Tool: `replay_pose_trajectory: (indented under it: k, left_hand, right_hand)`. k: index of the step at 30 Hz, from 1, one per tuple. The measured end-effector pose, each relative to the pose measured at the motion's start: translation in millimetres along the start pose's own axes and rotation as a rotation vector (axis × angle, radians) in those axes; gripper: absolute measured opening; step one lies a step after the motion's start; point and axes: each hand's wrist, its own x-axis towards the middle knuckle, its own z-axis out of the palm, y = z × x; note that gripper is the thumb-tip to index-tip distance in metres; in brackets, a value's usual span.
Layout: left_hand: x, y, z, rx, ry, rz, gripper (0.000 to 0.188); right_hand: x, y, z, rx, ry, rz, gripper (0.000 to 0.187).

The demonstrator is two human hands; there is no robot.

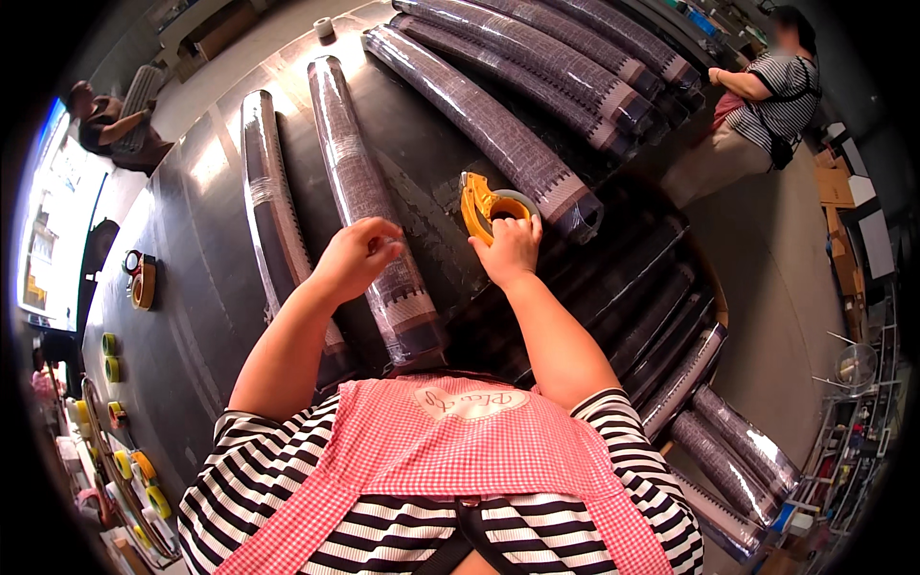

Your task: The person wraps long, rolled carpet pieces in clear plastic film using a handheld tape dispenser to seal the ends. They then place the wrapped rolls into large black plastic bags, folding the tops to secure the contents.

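Observation:
My right hand [511, 251] is closed round a yellow tape dispenser [473, 203] with a roll of tape on it, held above the dark table. Just left of it, a plastic-wrapped rolled rug [359, 177], brownish grey with a paler banded end, lies lengthwise toward me. Over the middle of this rug hovers or rests my left hand [356, 261]; I cannot tell if it touches. Its fingers are loosely curled, thumb and forefinger apart, with nothing visible between them. A narrower wrapped roll [264, 182] lies farther left, and another wrapped rug [479, 125] lies beyond the dispenser.
Several more wrapped rugs [537, 57] are stacked at the far right. Others stand in a box [721, 297] at the near right. Tape rolls [143, 283] lie along the table's left edge. One person [767, 96] stands at right, another [115, 125] carries a roll at left.

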Motion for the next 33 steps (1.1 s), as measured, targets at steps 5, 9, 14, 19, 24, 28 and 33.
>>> replay_pose_trajectory:
  k: [5, 9, 14, 19, 24, 28, 33]
  left_hand:
    - [30.4, 29.0, 46.0, -0.818, 0.025, -0.336, 0.055]
    - [27.7, 71.2, 65.7, -1.353, -0.448, -0.179, 0.07]
    - [23.9, 104.6, 80.7, -1.215, -0.571, -0.026, 0.065]
    - [24.7, 123.5, 80.0, -0.963, -0.449, 0.0, 0.044]
    - [25.5, 120.6, 81.6, -1.098, -0.444, -0.235, 0.023]
    - [22.8, 113.2, 83.7, -1.101, -0.256, -0.276, 0.016]
    - [60.8, 76.2, 55.0, -0.95, 0.014, -0.244, 0.016]
  right_hand:
    - [-51.7, 30.8, -68.7, 0.715, -0.075, -0.19, 0.038]
    - [-98.1, 42.7, -129.8, 0.779, -0.077, -0.291, 0.044]
    - [-129.0, 55.4, -151.0, 0.754, -0.065, -0.267, 0.05]
    - [-145.1, 59.5, -150.4, 0.767, -0.04, -0.196, 0.049]
    - [-149.8, 55.7, -143.2, 0.784, -0.023, -0.234, 0.048]
    - [-144.8, 48.2, -129.9, 0.812, -0.041, -0.243, 0.05]
    - [-133.0, 36.4, -128.0, 0.906, -0.157, -0.114, 0.055]
